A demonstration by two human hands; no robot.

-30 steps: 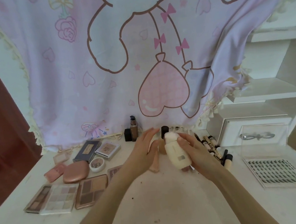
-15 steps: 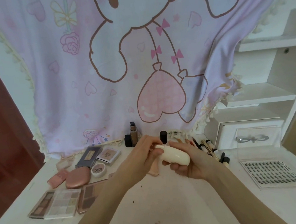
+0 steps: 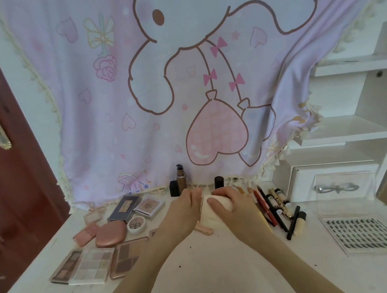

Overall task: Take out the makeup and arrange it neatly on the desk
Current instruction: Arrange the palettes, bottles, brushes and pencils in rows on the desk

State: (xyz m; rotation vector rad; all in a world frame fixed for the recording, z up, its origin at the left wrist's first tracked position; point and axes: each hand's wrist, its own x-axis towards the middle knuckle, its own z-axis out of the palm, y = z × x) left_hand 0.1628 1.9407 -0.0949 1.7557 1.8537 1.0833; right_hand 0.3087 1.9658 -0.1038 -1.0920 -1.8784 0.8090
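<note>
A cream bottle (image 3: pixel 212 212) stands near the middle back of the white desk (image 3: pixel 208 271). My right hand (image 3: pixel 234 206) grips its top with curled fingers. My left hand (image 3: pixel 185 211) rests against its left side, fingers bent; whether it grips the bottle is hidden. Eyeshadow palettes (image 3: pixel 91 265), a pink compact (image 3: pixel 110 234), a small round pot (image 3: pixel 136 224) and boxed palettes (image 3: pixel 136 206) lie to the left. Pencils and tubes (image 3: pixel 277 209) lie to the right. A pink tube (image 3: pixel 204 229) lies under the bottle.
A foundation pump bottle (image 3: pixel 181 178) and black caps (image 3: pixel 219 182) stand at the back by the hanging pink cloth (image 3: pixel 161 91). A clear lash case (image 3: pixel 363 235) sits at the right, with white shelves (image 3: pixel 347 131) behind. A red door (image 3: pixel 11 182) is at the left.
The cream bottle has gone from tilted in both hands above the desk to lower and farther back. Both hands moved forward with it. The head camera tilted upward.
</note>
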